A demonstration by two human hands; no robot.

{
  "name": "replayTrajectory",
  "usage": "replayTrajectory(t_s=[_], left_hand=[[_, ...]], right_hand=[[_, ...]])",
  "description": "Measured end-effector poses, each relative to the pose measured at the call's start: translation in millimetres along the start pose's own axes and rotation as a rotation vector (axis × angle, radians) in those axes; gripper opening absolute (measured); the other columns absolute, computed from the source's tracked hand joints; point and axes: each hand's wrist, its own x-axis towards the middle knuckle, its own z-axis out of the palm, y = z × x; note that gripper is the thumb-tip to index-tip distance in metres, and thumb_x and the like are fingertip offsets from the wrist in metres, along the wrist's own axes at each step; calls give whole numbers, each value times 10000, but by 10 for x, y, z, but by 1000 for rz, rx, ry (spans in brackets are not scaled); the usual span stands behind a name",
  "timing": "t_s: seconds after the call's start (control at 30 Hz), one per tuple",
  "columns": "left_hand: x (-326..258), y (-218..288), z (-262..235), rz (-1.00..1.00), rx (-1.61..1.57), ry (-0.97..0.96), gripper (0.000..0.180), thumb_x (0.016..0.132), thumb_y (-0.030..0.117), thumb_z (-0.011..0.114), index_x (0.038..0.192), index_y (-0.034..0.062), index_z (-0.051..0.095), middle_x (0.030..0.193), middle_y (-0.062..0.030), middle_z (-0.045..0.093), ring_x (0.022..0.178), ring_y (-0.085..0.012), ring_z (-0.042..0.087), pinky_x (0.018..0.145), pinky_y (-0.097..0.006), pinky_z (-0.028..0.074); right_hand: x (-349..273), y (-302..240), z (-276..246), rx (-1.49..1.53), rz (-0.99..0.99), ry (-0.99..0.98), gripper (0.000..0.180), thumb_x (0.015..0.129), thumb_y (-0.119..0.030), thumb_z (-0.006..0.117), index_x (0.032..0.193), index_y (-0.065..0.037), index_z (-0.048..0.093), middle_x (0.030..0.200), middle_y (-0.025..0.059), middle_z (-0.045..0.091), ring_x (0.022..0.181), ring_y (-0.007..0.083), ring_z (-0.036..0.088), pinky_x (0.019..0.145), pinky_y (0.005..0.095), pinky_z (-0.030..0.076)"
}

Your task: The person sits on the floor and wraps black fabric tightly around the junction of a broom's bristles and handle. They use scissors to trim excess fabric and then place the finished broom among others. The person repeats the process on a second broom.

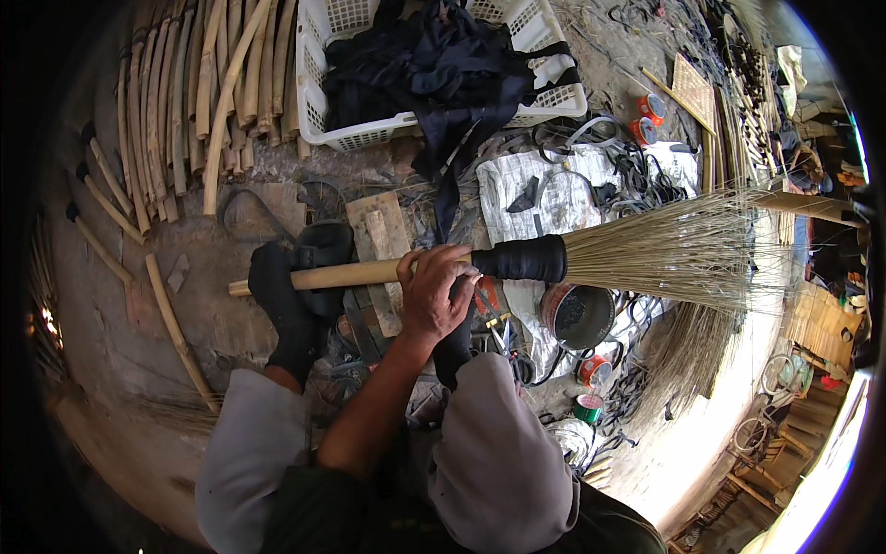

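Note:
My left hand (pixel 434 291) is closed round the pale wooden handle of a broom (pixel 369 273), close to its head. The broom lies level across my legs. Black binding (pixel 521 258) is wound round the neck, and long thin straw-coloured bristles (pixel 664 247) fan out to the right. A foot in a black sock (pixel 277 295) crosses the handle near its left end. My right hand is out of sight; just a dark sleeve shows at lower right. Below the bristles sits a dark round tin (pixel 578 316), with scissors (pixel 501 340) to its left.
A white plastic basket (pixel 355 136) heaped with black strips (pixel 434 69) stands at the far side. Several wooden poles (pixel 166 111) lie at far left. A white sack sheet (pixel 503 185) holds scraps. More bristles (pixel 697 351) lie at right, near tape rolls (pixel 588 407).

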Motion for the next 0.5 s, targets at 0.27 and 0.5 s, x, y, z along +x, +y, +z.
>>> replayTrajectory(t_s=[0.27,0.5], left_hand=[[4,-8,-4,-1,-19,-11,172,877,165,797,1006,162,683,1215,-13,723,1173,-210,664,1116,-452,317],[5,-4,5,15,5,6,164,869,163,800,988,163,687,1211,-11,725,1161,-214,669,1111,-447,320]], right_hand=[[12,-11,11,27,26,-22,484,909,-321,712,1283,-44,580,1239,229,585,1203,452,527,999,544,439],[-85,22,-46,20,53,-35,480,910,-322,712,1280,-46,581,1236,227,585,1200,451,528,996,544,440]])
